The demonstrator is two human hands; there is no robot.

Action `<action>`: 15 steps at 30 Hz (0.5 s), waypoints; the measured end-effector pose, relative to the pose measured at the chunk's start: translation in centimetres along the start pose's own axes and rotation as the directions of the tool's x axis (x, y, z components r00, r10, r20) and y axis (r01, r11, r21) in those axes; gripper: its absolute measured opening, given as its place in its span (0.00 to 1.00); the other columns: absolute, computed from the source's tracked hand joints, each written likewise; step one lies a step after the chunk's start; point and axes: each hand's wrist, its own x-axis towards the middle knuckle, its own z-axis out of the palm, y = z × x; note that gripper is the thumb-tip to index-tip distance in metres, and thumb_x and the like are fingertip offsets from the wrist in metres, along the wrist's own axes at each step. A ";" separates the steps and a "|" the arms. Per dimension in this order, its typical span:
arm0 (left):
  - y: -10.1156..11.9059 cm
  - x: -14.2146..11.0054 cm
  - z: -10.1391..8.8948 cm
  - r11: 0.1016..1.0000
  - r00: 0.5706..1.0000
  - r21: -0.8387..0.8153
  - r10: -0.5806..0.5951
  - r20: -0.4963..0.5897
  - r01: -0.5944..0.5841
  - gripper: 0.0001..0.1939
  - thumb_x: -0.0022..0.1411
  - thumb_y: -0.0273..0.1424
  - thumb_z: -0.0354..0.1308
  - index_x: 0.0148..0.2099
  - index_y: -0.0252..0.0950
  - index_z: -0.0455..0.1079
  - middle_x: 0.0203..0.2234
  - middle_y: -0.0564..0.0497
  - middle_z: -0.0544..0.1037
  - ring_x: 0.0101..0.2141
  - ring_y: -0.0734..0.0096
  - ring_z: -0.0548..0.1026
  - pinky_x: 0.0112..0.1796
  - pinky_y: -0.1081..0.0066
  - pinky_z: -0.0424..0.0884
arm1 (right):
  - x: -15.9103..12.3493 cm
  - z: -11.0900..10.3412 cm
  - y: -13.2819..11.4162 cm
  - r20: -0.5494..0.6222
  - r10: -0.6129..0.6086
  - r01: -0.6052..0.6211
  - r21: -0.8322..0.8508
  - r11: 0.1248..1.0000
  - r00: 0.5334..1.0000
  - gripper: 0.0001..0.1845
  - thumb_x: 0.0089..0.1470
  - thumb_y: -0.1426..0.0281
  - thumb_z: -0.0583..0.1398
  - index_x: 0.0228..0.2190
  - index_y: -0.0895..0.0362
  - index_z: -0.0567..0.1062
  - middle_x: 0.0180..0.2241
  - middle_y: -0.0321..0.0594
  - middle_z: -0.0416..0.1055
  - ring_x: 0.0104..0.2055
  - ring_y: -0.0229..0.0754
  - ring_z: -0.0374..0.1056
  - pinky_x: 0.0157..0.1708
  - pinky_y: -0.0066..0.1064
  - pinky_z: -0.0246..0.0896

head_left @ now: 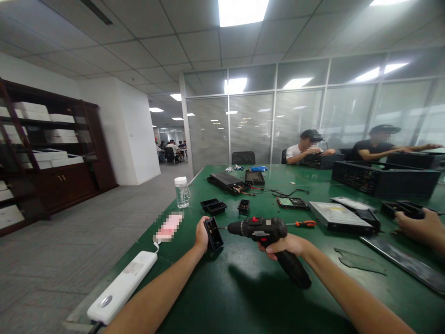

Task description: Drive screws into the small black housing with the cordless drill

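My left hand grips a small black plastic box by its left side and holds it tilted, its open face turned right. Wrapped around the handle of a black cordless drill, my right hand keeps the tool level and pointing left. The drill's thin bit reaches to the open face of the box; whether it touches a screw inside is too small to tell. Similar black boxes lie behind my left hand, and one more black box stands near the drill.
On the green table are a water bottle, a white power strip, an orange-handled screwdriver, an optical drive and a hard drive. A co-worker's hand is at right. Two people sit behind computer cases.
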 end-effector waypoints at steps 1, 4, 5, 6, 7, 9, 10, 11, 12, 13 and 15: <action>0.0 0.0 0.0 1.000 1.000 -0.002 0.010 0.006 -0.010 0.12 0.51 0.41 0.49 0.27 0.38 0.64 0.18 0.57 0.66 0.19 0.74 0.65 0.25 0.73 0.64 | 0.0 0.0 0.1 -0.015 0.007 -0.007 -0.005 1.000 1.000 0.15 0.40 0.63 0.65 0.32 0.57 0.74 0.30 0.45 0.68 0.26 0.39 0.64 0.30 0.34 0.62; -0.1 0.1 0.0 1.000 1.000 0.016 0.021 0.010 -0.021 0.12 0.51 0.41 0.49 0.27 0.38 0.65 0.18 0.57 0.66 0.20 0.74 0.64 0.25 0.73 0.63 | -0.1 0.0 0.2 -0.046 0.016 -0.016 -0.003 1.000 0.999 0.16 0.40 0.63 0.64 0.32 0.57 0.74 0.32 0.46 0.69 0.27 0.40 0.64 0.30 0.34 0.62; -0.1 0.1 0.0 1.000 1.000 0.022 0.019 0.008 -0.019 0.12 0.51 0.41 0.49 0.28 0.38 0.65 0.18 0.57 0.66 0.20 0.74 0.64 0.25 0.73 0.63 | -0.1 0.0 0.2 -0.046 0.014 -0.013 0.004 1.000 0.999 0.16 0.40 0.63 0.64 0.32 0.57 0.74 0.32 0.47 0.69 0.26 0.40 0.64 0.29 0.34 0.61; -0.1 0.1 0.0 1.000 1.000 0.024 0.016 0.006 -0.016 0.12 0.51 0.41 0.49 0.28 0.38 0.65 0.18 0.57 0.66 0.20 0.74 0.64 0.25 0.73 0.63 | -0.1 0.0 0.2 -0.043 0.011 -0.011 0.012 1.000 0.999 0.15 0.39 0.63 0.64 0.32 0.57 0.74 0.33 0.47 0.69 0.26 0.40 0.64 0.29 0.34 0.61; -0.1 0.0 0.0 1.000 1.000 0.024 0.014 0.003 -0.014 0.12 0.51 0.41 0.49 0.28 0.38 0.65 0.18 0.57 0.66 0.20 0.74 0.65 0.25 0.73 0.63 | -0.1 0.0 0.2 -0.043 0.009 -0.008 0.019 1.000 0.999 0.15 0.39 0.63 0.64 0.32 0.57 0.74 0.33 0.47 0.69 0.26 0.40 0.64 0.29 0.34 0.61; 0.0 0.0 0.1 1.000 1.000 0.022 0.015 -0.001 -0.015 0.12 0.52 0.41 0.48 0.28 0.38 0.65 0.18 0.57 0.66 0.20 0.74 0.65 0.25 0.73 0.63 | -0.1 0.1 0.2 -0.043 0.011 -0.010 0.028 1.000 0.999 0.15 0.39 0.64 0.64 0.32 0.57 0.74 0.34 0.47 0.69 0.26 0.39 0.64 0.29 0.34 0.61; 0.0 0.0 0.1 1.000 1.000 0.022 0.015 -0.003 -0.015 0.12 0.51 0.41 0.48 0.28 0.37 0.65 0.18 0.57 0.66 0.20 0.74 0.65 0.25 0.74 0.63 | -0.1 0.1 0.2 -0.043 0.013 -0.012 0.031 0.999 0.999 0.15 0.39 0.64 0.64 0.32 0.57 0.74 0.34 0.47 0.69 0.26 0.39 0.63 0.29 0.34 0.61; 0.0 0.0 0.1 1.000 1.000 0.023 0.016 -0.003 -0.016 0.12 0.51 0.41 0.48 0.28 0.37 0.65 0.18 0.57 0.66 0.20 0.74 0.64 0.25 0.74 0.63 | -0.1 0.1 0.2 -0.040 0.014 -0.012 0.035 0.999 0.999 0.15 0.39 0.64 0.64 0.32 0.57 0.74 0.34 0.47 0.69 0.26 0.39 0.63 0.29 0.34 0.60; 0.0 0.0 0.1 1.000 1.000 0.026 0.018 -0.003 -0.018 0.12 0.51 0.41 0.48 0.28 0.37 0.65 0.18 0.57 0.66 0.20 0.74 0.64 0.25 0.74 0.63 | -0.1 0.0 0.2 -0.036 0.014 -0.012 0.041 0.999 0.999 0.15 0.39 0.65 0.65 0.33 0.57 0.74 0.34 0.46 0.69 0.26 0.39 0.63 0.29 0.34 0.60; 0.0 0.0 0.1 0.999 1.000 0.031 0.021 -0.001 -0.021 0.13 0.51 0.41 0.49 0.28 0.37 0.65 0.18 0.57 0.66 0.20 0.74 0.64 0.25 0.74 0.63 | -0.1 0.0 0.2 -0.029 0.014 -0.013 0.048 0.999 0.999 0.15 0.38 0.65 0.65 0.33 0.56 0.75 0.35 0.46 0.69 0.26 0.38 0.63 0.29 0.34 0.60; 0.0 0.1 0.1 0.999 1.000 0.047 0.022 -0.014 -0.021 0.13 0.51 0.41 0.48 0.27 0.37 0.65 0.18 0.57 0.66 0.20 0.74 0.65 0.26 0.74 0.63 | -0.1 -0.1 0.3 -0.022 0.016 -0.014 0.060 0.998 1.000 0.15 0.38 0.65 0.65 0.33 0.56 0.75 0.34 0.46 0.69 0.26 0.39 0.63 0.28 0.34 0.60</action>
